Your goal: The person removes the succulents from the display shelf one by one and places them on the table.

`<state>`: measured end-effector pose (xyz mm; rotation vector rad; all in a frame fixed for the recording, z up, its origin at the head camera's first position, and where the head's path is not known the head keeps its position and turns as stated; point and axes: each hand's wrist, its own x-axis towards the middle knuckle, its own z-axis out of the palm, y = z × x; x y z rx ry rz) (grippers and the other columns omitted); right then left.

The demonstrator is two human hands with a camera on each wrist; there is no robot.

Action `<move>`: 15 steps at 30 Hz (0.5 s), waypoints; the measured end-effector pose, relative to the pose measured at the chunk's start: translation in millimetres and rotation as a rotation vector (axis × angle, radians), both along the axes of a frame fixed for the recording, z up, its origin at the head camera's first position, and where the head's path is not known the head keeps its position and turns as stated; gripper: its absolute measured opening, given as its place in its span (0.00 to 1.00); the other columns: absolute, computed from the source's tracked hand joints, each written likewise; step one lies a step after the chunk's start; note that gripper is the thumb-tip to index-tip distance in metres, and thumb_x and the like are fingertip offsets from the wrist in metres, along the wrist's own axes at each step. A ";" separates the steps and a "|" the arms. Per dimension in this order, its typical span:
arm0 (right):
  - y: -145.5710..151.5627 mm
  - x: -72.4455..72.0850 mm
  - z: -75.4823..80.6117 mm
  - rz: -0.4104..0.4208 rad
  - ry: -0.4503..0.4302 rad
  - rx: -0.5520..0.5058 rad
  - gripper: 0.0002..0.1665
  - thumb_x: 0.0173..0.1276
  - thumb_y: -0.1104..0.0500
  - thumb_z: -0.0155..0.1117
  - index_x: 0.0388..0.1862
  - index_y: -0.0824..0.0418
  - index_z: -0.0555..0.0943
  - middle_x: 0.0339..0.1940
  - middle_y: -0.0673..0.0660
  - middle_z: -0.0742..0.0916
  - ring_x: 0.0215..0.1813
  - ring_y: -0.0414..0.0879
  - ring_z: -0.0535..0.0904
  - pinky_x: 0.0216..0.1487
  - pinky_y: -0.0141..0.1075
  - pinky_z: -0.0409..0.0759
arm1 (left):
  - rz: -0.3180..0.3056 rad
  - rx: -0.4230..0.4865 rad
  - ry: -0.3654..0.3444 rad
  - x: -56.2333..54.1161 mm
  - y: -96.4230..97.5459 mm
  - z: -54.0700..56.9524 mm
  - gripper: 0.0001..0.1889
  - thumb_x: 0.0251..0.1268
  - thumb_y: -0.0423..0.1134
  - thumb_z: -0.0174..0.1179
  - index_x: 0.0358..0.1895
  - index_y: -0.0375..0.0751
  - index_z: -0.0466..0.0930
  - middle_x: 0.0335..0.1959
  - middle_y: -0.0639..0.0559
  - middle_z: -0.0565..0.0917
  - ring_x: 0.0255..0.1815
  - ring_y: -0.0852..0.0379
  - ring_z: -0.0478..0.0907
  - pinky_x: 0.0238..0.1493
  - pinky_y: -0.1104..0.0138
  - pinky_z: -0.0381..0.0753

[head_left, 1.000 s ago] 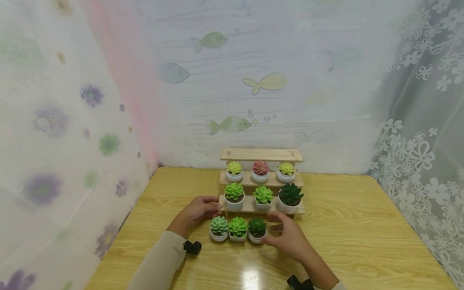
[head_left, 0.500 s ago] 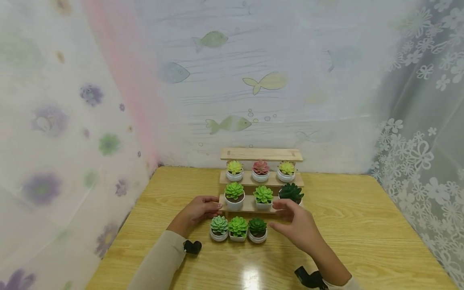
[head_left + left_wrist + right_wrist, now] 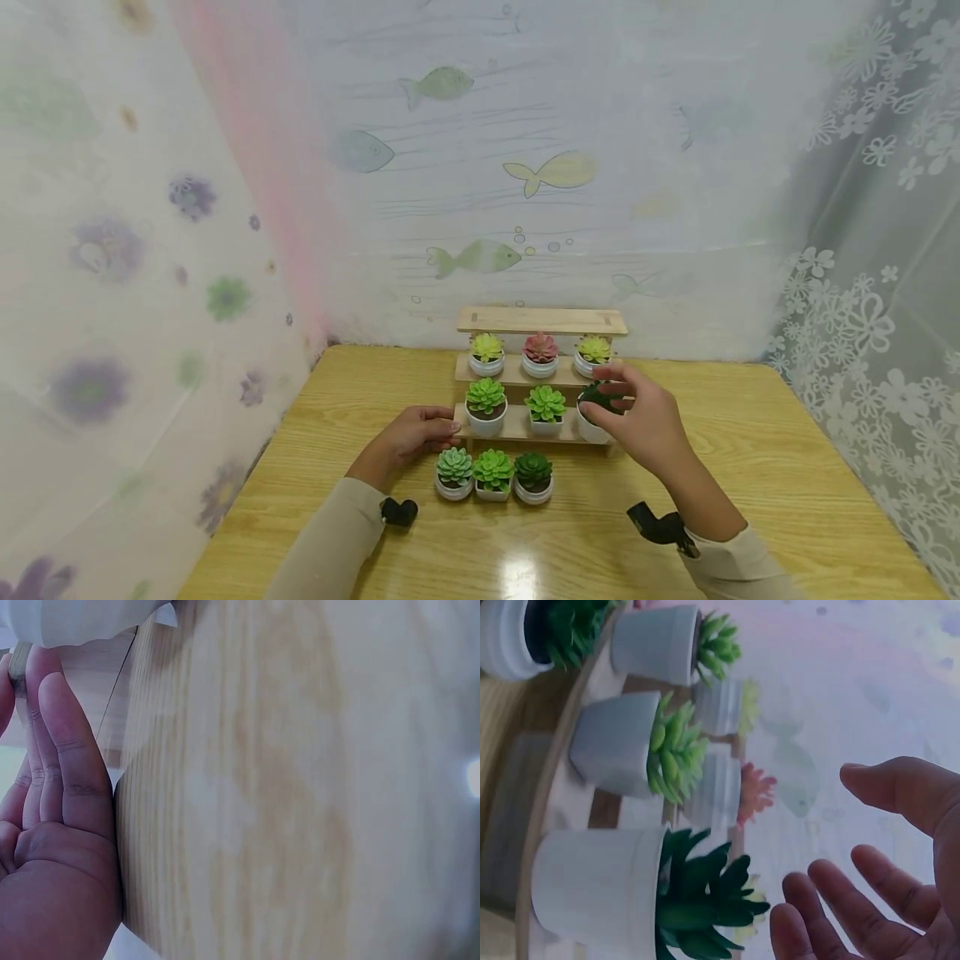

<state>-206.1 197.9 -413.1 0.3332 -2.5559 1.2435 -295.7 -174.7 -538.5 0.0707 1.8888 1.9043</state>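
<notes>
A three-tier wooden plant stand stands toward the back of the table. My left hand holds the left end of its lowest shelf; in the left wrist view, thumb and fingers pinch the shelf end beside a white pot. My right hand hovers at the stand's right side, fingers parted and holding nothing. It overlaps a large dark green potted succulent in the head view. The right wrist view shows that plant's white pot apart from the fingers.
On the upper shelf are two yellow succulents, one left, and a red succulent. Two light green succulents, one square-potted, share the lowest shelf. Before the stand, a pale, a bright green and a dark succulent line the table.
My right hand has let go of the dark succulent at the right end of the front row and moved up and right to the large dark green one. My left hand stays put.
</notes>
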 end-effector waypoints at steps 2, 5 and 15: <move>2.6 -5.0 3.4 -0.022 0.001 0.010 0.32 0.66 0.51 0.78 0.67 0.53 0.78 0.61 0.61 0.85 0.62 0.57 0.82 0.58 0.52 0.85 | 0.005 0.001 -0.003 0.4 0.1 0.3 0.25 0.72 0.35 0.66 0.67 0.28 0.75 0.44 0.43 0.89 0.40 0.56 0.90 0.41 0.69 0.88; 5.5 -12.3 7.7 -0.052 -0.001 0.019 0.37 0.67 0.51 0.77 0.71 0.58 0.75 0.68 0.63 0.80 0.68 0.61 0.77 0.62 0.57 0.82 | -0.004 0.000 0.011 0.9 -0.6 0.8 0.25 0.72 0.35 0.66 0.67 0.26 0.74 0.43 0.44 0.89 0.40 0.56 0.90 0.41 0.69 0.88; 16.1 -39.4 13.1 -0.065 -0.091 0.018 0.46 0.67 0.47 0.76 0.77 0.60 0.67 0.77 0.66 0.70 0.75 0.67 0.69 0.68 0.63 0.75 | -0.016 -0.009 0.017 2.1 -1.4 0.8 0.25 0.73 0.35 0.65 0.67 0.24 0.72 0.41 0.46 0.89 0.40 0.57 0.89 0.42 0.70 0.88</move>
